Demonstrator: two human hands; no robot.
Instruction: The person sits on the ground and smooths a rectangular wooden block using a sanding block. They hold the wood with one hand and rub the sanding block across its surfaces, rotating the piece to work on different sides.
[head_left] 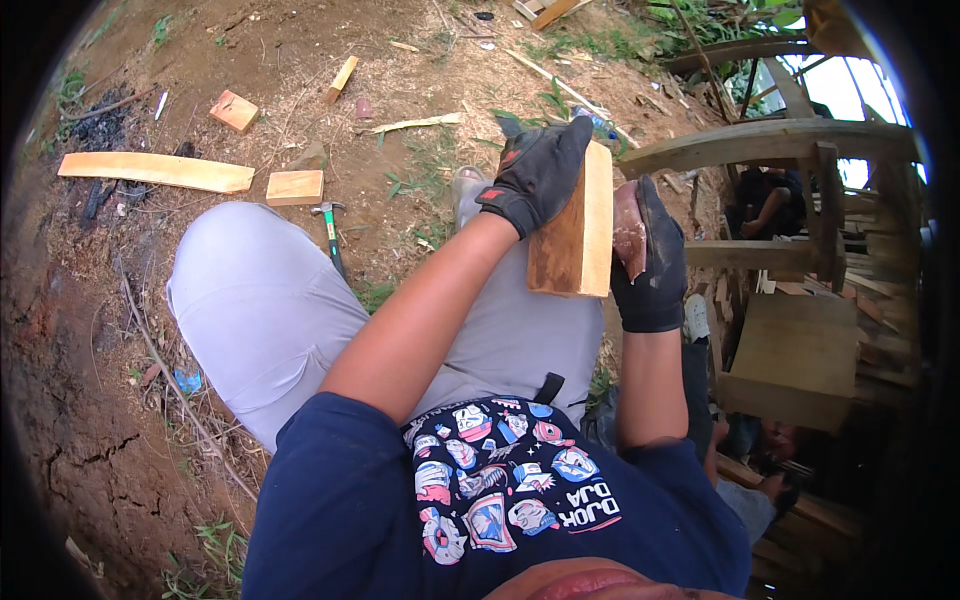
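A wooden block (596,225) with a pale, slightly curved edge and a browner broad side stands tilted above my right thigh. My left hand (537,172), in a black work glove, is closed around its upper left part. On the block's right, my right hand (655,262), gloved too, holds a reddish-brown piece of sandpaper (629,230), bent along the palm and fingers. A narrow gap shows between sandpaper and block. My right fingertips are partly hidden behind the sheet.
A hammer (331,238) lies on the dirt beside my left knee. Around it are a curved plank (155,171) and small wood blocks (295,188). At right stand a wooden frame (770,145) and a large timber block (795,350); other people (765,205) sit among the lumber.
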